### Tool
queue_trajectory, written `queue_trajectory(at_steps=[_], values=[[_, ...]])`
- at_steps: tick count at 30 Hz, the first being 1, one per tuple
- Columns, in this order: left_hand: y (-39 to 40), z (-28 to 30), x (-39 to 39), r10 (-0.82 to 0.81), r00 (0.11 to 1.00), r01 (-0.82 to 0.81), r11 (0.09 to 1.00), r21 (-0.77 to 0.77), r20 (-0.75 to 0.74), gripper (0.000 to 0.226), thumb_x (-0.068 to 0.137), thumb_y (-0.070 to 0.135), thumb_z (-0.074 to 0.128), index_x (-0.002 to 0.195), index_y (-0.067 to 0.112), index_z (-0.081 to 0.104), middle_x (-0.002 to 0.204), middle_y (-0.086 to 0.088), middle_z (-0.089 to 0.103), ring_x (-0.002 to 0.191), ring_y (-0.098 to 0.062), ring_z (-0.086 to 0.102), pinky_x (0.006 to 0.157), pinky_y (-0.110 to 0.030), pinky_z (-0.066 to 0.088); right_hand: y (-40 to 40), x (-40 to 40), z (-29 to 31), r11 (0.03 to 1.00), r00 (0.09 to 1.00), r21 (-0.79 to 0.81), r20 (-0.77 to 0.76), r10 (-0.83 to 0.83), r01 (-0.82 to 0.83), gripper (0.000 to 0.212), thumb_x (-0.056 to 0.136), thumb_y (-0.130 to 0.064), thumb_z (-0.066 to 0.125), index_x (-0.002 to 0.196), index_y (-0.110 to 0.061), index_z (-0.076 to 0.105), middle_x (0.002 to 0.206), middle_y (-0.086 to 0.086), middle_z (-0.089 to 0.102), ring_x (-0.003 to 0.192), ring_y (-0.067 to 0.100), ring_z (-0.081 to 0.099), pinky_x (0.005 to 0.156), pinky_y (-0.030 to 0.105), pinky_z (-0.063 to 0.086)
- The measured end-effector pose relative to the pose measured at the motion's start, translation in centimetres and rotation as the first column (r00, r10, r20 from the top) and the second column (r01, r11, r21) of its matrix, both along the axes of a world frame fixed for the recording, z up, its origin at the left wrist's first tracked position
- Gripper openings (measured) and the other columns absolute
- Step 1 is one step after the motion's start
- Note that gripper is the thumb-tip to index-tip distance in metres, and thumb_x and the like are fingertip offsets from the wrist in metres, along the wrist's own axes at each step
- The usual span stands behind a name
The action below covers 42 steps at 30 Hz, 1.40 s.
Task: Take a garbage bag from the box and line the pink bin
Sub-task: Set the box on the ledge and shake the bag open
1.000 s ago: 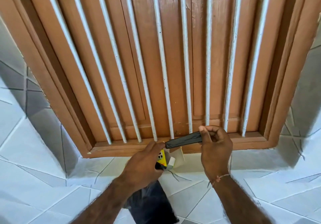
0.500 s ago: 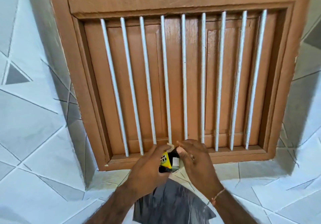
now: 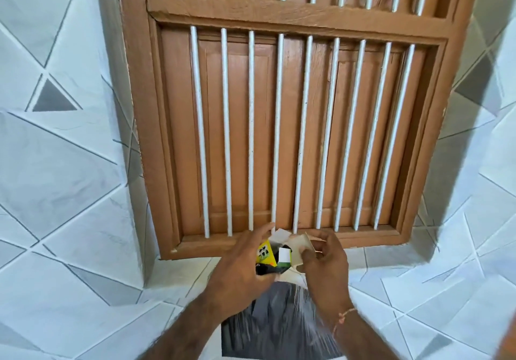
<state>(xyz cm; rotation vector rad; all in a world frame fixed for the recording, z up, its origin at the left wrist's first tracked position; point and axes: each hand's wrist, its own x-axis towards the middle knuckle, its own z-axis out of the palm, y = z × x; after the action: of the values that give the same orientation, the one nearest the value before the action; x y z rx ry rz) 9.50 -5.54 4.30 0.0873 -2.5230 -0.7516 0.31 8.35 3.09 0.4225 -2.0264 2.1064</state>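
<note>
A small yellow-and-white garbage bag box [image 3: 269,253] is held just below the window sill. My left hand [image 3: 243,270] grips its yellow side. My right hand [image 3: 324,259] pinches one of the box's pale open flaps [image 3: 300,248]. Dark rolled bags show inside the box's open end. A dark grey garbage bag [image 3: 273,320] hangs loose beneath both hands, partly hidden by my forearms; which hand holds it I cannot tell. The pink bin is not in view.
A brown wooden window [image 3: 279,125] with closed shutters and several white vertical bars fills the wall ahead. White and grey triangle-patterned tiles [image 3: 69,192] cover the walls on both sides and below the sill.
My right hand has let go of the rolled bag it held out from the box and now pinches the box flap. The view has tilted up, and the grey bag hangs unrolled below.
</note>
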Motion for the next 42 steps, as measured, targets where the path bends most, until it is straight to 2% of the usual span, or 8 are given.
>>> queue_trajectory(at_steps=[5, 10, 15, 24, 31, 33, 37, 42], values=[[1.0, 0.7, 0.4, -0.005, 0.999, 0.006, 0.999, -0.040, 0.041, 0.058, 0.077, 0.034, 0.071, 0.124, 0.048, 0.040, 0.115, 0.017, 0.042, 0.104, -0.007, 0.053, 0.090, -0.030, 0.051, 1.1, 0.4, 1.1, 0.975, 0.984, -0.200, 0.123, 0.127, -0.101, 0.014, 0.085, 0.006, 0.060, 0.091, -0.007, 0.065, 0.091, 0.018, 0.071, 0.074, 0.024, 0.066, 0.053, 0.026, 0.054], [1.9, 1.6, -0.4, 0.047, 0.998, -0.044, 0.997, -0.063, 0.039, 0.058, 0.074, 0.036, 0.073, 0.119, 0.048, 0.040, 0.114, 0.014, 0.043, 0.102, -0.011, 0.055, 0.086, -0.033, 0.052, 2.2, 0.5, 1.7, 0.970, 0.969, -0.033, -0.062, 0.239, -0.241, 0.003, 0.086, -0.015, 0.068, 0.087, -0.017, 0.069, 0.083, -0.001, 0.073, 0.079, 0.014, 0.067, 0.067, 0.032, 0.057], [3.9, 2.3, -1.7, 0.087, 0.996, -0.088, 0.995, -0.052, -0.028, 0.062, 0.070, 0.035, 0.077, 0.116, 0.048, 0.037, 0.118, 0.017, 0.048, 0.096, -0.008, 0.057, 0.081, -0.028, 0.053, 2.4, -0.1, 1.6, 0.980, 0.953, 0.096, -0.232, 0.194, -0.176, 0.019, 0.087, -0.009, 0.066, 0.084, -0.029, 0.068, 0.085, -0.013, 0.069, 0.086, 0.008, 0.065, 0.068, 0.014, 0.052], [6.5, 2.6, -3.3, 0.180, 0.982, -0.187, 0.970, -0.152, -0.062, 0.065, 0.074, 0.031, 0.072, 0.127, 0.039, 0.034, 0.127, 0.013, 0.051, 0.100, -0.011, 0.060, 0.081, -0.032, 0.053, 2.4, -0.8, 0.2, 0.989, 0.974, -0.009, -0.177, 0.141, -0.145, 0.014, 0.087, -0.019, 0.067, 0.078, -0.029, 0.066, 0.082, -0.006, 0.071, 0.085, 0.015, 0.067, 0.078, 0.038, 0.057], [7.8, 2.7, -4.1, 0.226, 0.971, -0.233, 0.966, -0.110, -0.071, 0.068, 0.076, 0.029, 0.071, 0.134, 0.036, 0.037, 0.132, 0.009, 0.052, 0.109, -0.011, 0.057, 0.088, -0.031, 0.052, 3.1, -0.8, -0.4, 0.969, 0.968, -0.108, -0.140, 0.207, -0.223, 0.020, 0.084, -0.003, 0.069, 0.097, -0.017, 0.075, 0.105, -0.016, 0.068, 0.099, -0.014, 0.059, 0.074, 0.008, 0.053], [7.7, 2.5, -4.2, 0.224, 0.973, -0.228, 0.969, -0.099, -0.051, 0.071, 0.074, 0.032, 0.072, 0.135, 0.037, 0.037, 0.131, 0.010, 0.054, 0.112, -0.011, 0.057, 0.090, -0.031, 0.051, 3.0, -1.8, -0.9, 0.965, 0.974, -0.148, -0.090, 0.206, -0.217, 0.017, 0.083, -0.002, 0.069, 0.092, -0.014, 0.077, 0.097, -0.010, 0.074, 0.093, -0.007, 0.065, 0.074, 0.008, 0.051], [6.5, 2.3, -3.2, 0.287, 0.958, -0.286, 0.956, -0.067, 0.015, 0.066, 0.073, 0.039, 0.074, 0.133, 0.035, 0.046, 0.132, 0.012, 0.053, 0.120, -0.011, 0.052, 0.098, -0.027, 0.044, 2.8, -6.1, -3.8, 0.985, 0.985, -0.169, 0.167, 0.040, -0.011, 0.012, 0.082, -0.008, 0.070, 0.078, -0.018, 0.076, 0.082, 0.006, 0.077, 0.082, 0.025, 0.071, 0.081, 0.043, 0.057], [4.1, 2.3, -0.3, 0.378, 0.926, -0.371, 0.912, 0.177, -0.006, 0.008, 0.088, 0.036, 0.064, 0.089, 0.029, 0.066, 0.082, 0.015, 0.064, 0.082, -0.009, 0.061, 0.066, -0.020, 0.044, 2.8, -11.0, -7.0, 0.969, 0.909, 0.063, 0.339, -0.244, 0.237, 0.019, 0.084, -0.018, 0.067, 0.093, -0.003, 0.074, 0.098, 0.019, 0.074, 0.095, 0.039, 0.065, 0.090, 0.044, 0.050]])
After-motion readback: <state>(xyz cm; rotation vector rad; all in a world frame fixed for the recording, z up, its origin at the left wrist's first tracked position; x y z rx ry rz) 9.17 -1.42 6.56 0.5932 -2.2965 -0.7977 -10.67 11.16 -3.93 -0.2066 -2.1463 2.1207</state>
